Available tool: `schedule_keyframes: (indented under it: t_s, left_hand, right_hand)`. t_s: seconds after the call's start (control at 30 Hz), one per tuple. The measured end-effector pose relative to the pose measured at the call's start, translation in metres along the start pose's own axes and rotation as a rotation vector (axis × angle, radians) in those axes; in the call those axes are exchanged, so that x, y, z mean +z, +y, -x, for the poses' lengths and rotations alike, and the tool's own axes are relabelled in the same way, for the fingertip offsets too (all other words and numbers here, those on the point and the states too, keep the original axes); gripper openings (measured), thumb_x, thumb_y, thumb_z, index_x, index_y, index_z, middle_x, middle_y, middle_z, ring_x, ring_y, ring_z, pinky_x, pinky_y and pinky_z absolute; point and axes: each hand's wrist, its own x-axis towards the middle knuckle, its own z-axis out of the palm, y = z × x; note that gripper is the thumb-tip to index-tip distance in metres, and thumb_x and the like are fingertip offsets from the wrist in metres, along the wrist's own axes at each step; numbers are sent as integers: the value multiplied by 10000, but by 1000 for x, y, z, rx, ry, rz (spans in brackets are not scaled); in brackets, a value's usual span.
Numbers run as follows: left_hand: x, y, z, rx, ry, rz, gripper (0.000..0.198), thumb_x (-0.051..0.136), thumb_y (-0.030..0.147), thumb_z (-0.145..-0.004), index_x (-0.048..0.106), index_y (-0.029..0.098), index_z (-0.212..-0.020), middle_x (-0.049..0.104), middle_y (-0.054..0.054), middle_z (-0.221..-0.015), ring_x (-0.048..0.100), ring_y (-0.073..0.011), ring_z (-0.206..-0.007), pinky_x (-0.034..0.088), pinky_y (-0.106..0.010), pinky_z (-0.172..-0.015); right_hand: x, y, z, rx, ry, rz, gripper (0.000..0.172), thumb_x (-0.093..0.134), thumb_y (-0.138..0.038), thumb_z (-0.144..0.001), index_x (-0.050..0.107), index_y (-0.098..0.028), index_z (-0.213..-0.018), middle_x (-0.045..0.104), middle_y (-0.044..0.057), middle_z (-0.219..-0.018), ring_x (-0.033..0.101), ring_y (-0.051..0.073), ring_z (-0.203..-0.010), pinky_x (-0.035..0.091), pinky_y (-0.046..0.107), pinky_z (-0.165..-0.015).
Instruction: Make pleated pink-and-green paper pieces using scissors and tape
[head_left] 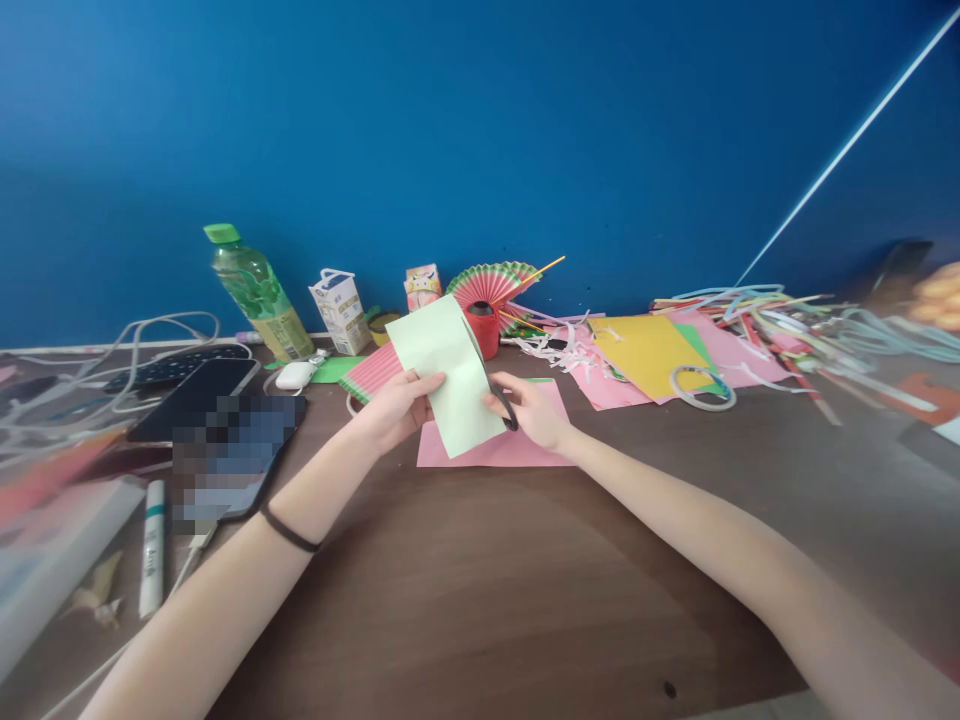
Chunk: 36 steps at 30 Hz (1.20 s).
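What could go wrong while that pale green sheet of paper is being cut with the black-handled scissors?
The left hand pinches the pale green paper sheet close to the black-handled scissors in the right hand, so a fingertip might get nicked. The sheet is held up in the air by one edge, above the brown wooden table, so it may flop and the cut could wander.

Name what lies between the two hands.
The pale green paper: left hand pinches its left edge, right hand holds black scissors at its right edge; head view.
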Motion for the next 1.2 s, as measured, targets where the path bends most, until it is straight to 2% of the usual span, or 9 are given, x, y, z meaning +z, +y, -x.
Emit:
schedule_keyframes:
  t_s: [0.23, 0.37, 0.57, 0.7, 0.87, 1.2]
  left_hand:
    - [-5, 1, -2, -1, 7, 15, 250, 583, 180, -755, 617, 141, -1000, 692, -99, -962, 666, -183, -786, 547, -273, -681]
    - [-11, 6, -5, 35, 87, 32, 256, 557, 298, -783, 615, 147, -981, 701, -98, -903, 668, -188, -767, 550, -284, -666]
    - [-14, 8, -5, 191, 191, -36, 194, 594, 180, -751, 625, 144, -939, 695, -88, -957, 661, -163, -784, 548, -253, -681]
    - [-13, 5, -5, 191, 180, -65, 220, 601, 159, -740, 627, 144, -958, 697, -86, -952, 661, -161, -761, 550, -249, -659]
    - [-11, 5, -3, 197, 135, -109, 275, 642, 179, -710, 630, 143, -982, 696, -90, -956, 658, -183, -803, 549, -261, -670]
    - [-6, 5, 1, 141, 135, -131, 315, 724, 232, -623, 653, 129, -912, 700, -88, -927, 656, -193, -831, 540, -256, -699]
  right_hand:
    - [1, 2, 0, -13, 30, 11, 303, 611, -443, -690, 499, -176, -781, 456, -5, -752, 420, 114, -673, 372, 255, -613]
    - [1, 6, 0, -16, 22, 21, 301, 616, -433, -688, 502, -173, -786, 452, -6, -750, 419, 116, -680, 371, 263, -641]
    - [3, 5, 1, -14, -15, 59, 298, 617, -433, -688, 505, -176, -790, 455, -2, -747, 430, 128, -698, 384, 269, -652]
    - [2, 0, 2, -16, -38, 40, 300, 596, -445, -702, 478, -177, -765, 440, -5, -727, 436, 131, -707, 385, 268, -653]
    - [1, -3, 3, -14, -80, 16, 296, 535, -462, -754, 454, -177, -762, 413, -21, -700, 412, 98, -621, 356, 238, -560]
    - [0, -5, 4, 16, -67, 2, 318, 548, -496, -745, 463, -192, -783, 412, -33, -672, 391, 85, -553, 334, 234, -507]
